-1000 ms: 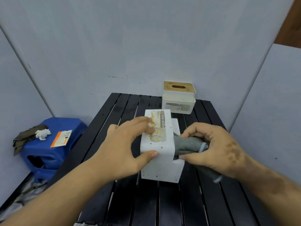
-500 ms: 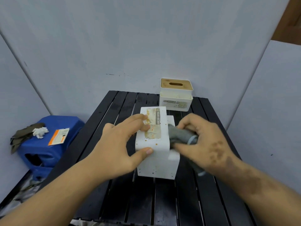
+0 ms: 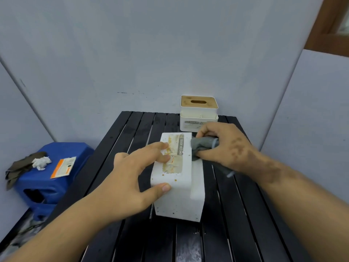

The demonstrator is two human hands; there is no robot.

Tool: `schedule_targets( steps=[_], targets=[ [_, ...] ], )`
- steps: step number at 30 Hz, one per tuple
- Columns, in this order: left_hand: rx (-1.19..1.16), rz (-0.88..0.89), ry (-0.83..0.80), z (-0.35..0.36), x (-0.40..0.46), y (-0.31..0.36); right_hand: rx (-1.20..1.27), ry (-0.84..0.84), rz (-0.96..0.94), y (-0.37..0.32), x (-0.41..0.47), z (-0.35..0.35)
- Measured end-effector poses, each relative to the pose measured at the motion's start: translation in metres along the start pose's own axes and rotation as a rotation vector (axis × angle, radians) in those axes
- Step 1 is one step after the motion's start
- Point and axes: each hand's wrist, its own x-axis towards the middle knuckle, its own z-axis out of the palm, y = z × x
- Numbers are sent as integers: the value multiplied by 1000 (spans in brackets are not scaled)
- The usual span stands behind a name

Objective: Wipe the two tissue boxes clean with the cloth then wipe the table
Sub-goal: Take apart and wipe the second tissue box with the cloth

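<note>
A white tissue box [image 3: 179,197] lies on its side in the middle of the black slatted table [image 3: 236,233], its stained label facing up. My left hand [image 3: 136,178] grips it, fingers over the label and thumb on the near face. My right hand [image 3: 224,148] holds a bunched grey cloth [image 3: 203,145] against the box's far right edge. A second white tissue box [image 3: 199,114] with a wooden lid stands upright at the table's far edge.
A blue plastic stool [image 3: 49,174] stands left of the table, carrying a dark rag, a crumpled tissue and an orange-and-white packet. Grey walls close in behind and on both sides.
My right hand has slid the cloth along the box's right side, from near its middle to its far end. My left hand keeps its grip on the box.
</note>
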Motion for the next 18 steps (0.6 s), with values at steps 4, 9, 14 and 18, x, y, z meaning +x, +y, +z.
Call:
schedule_targets(
  steps=[4, 9, 14, 18],
  targets=[
    [42, -11, 25, 3, 0, 0, 94, 117, 29, 1, 4, 23],
    [19, 1, 16, 3, -1, 1, 105, 21, 13, 18, 3, 1],
    [15, -32, -16, 1, -2, -2, 97, 62, -33, 13, 4, 21],
    [2, -58, -72, -2, -2, 0, 151, 61, -21, 24, 10, 0]
  ],
)
